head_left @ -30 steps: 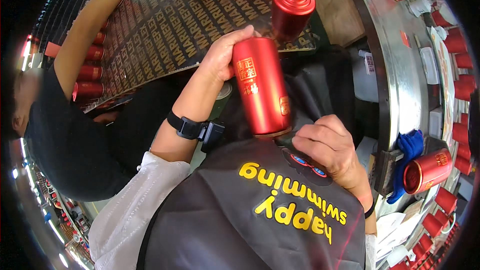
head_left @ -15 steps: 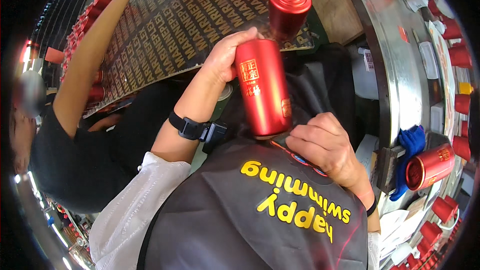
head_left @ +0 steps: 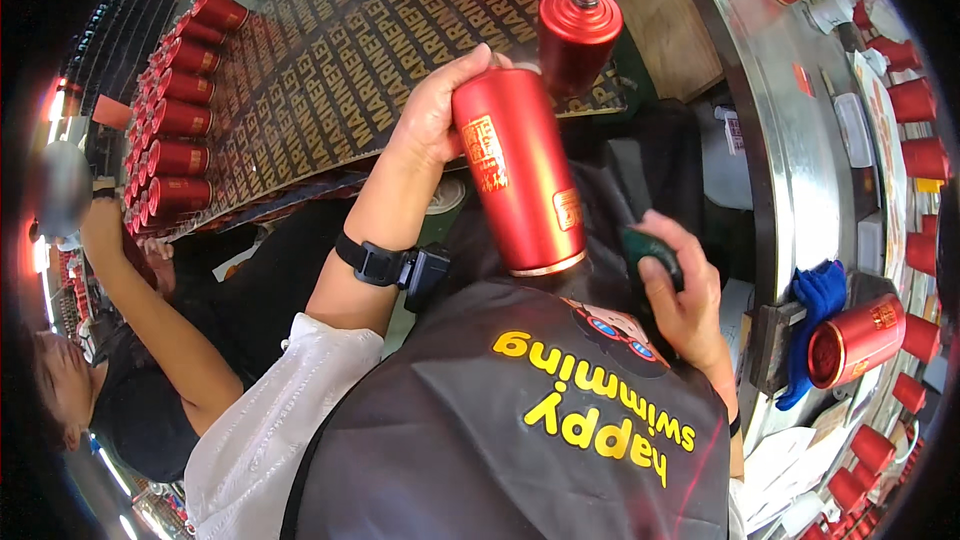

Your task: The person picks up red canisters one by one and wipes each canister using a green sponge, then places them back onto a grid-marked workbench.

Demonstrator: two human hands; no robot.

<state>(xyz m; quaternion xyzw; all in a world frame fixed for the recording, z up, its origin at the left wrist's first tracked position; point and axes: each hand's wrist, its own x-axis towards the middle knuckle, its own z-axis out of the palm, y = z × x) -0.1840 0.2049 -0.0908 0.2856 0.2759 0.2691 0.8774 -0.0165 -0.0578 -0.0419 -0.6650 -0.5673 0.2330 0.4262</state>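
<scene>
The left hand (head_left: 435,110) is closed around the upper part of a tall red metal bottle with gold labels (head_left: 520,175), which it holds tilted, base toward the person's dark apron (head_left: 520,440), near the middle of the view. The right hand (head_left: 680,290) at 4 o'clock has its fingers curled around a small dark green object (head_left: 648,245), just beside the bottle's base. To do this well, the left hand should probably keep a firm grip high on the smooth cylinder so that the base stays steady while the right hand works near it.

At 12 o'clock a second red bottle with an open neck (head_left: 578,32) is very close to the held one. At 3 o'clock runs the curved rim of a steel table (head_left: 790,170). The open room is mostly toward 10 o'clock, over the dark printed board (head_left: 330,70). A co-worker's arm (head_left: 150,310) reaches in at 8 o'clock, well apart.
</scene>
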